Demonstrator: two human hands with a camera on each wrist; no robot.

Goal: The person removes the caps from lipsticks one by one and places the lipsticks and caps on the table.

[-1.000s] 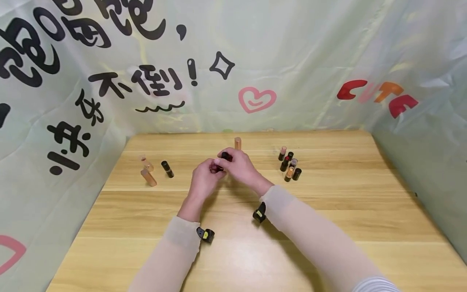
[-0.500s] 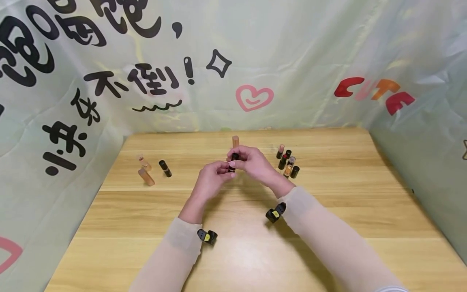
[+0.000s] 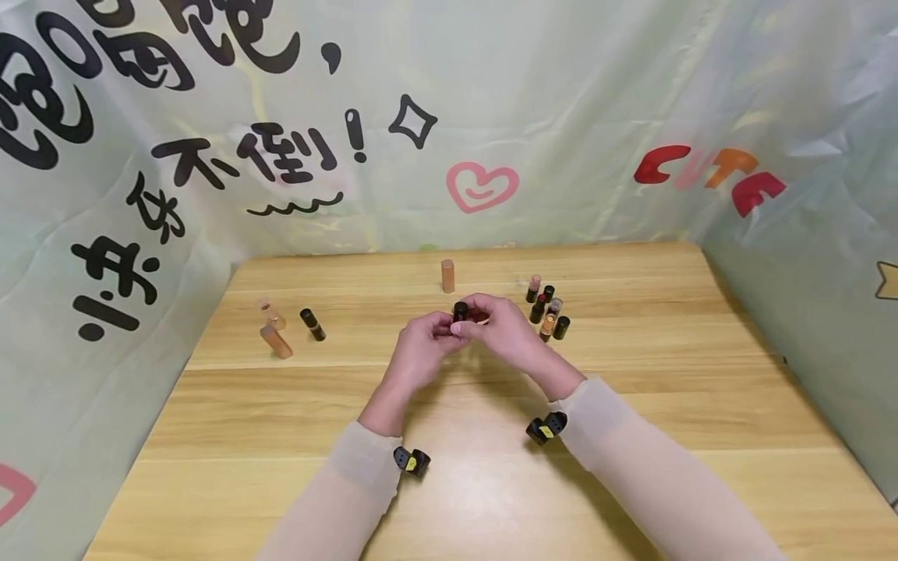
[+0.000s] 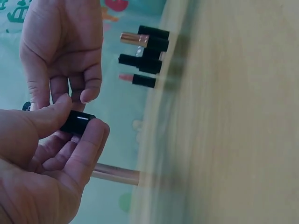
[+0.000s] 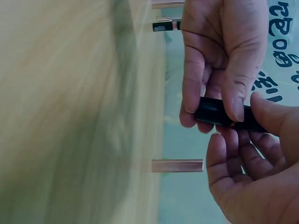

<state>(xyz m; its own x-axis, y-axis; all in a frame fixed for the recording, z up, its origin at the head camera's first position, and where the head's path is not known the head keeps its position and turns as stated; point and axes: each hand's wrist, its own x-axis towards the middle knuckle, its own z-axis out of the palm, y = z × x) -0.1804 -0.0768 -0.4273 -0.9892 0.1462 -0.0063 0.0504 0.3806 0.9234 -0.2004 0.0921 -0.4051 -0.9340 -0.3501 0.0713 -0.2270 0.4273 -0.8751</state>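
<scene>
In the middle of the table, both hands hold a black lipstick tube [image 3: 460, 310] upright between them. My left hand [image 3: 421, 351] grips its lower part; the right wrist view shows the left thumb and fingers pinching the black barrel [image 5: 212, 111], near a thin gold-coloured line. My right hand [image 3: 512, 335] has its thumb and fingers at the upper end, which they partly cover. Just beyond the hands, a rose-gold tube [image 3: 447, 276] stands upright by itself.
On the left stand a black tube [image 3: 312, 324], a rose-gold tube [image 3: 276, 341] and a pinkish clear one [image 3: 272, 315]. To the right is a cluster of several lipsticks and black caps, including an uncapped orange-gold lipstick [image 3: 547, 327] and a black cap [image 3: 561, 327]. A printed cloth [image 3: 561, 156] encloses the table.
Both hands have moved right together, uncovering the rose-gold tube behind them. The black lipstick tube, tilted a second ago, is now upright. The head view has shifted slightly.
</scene>
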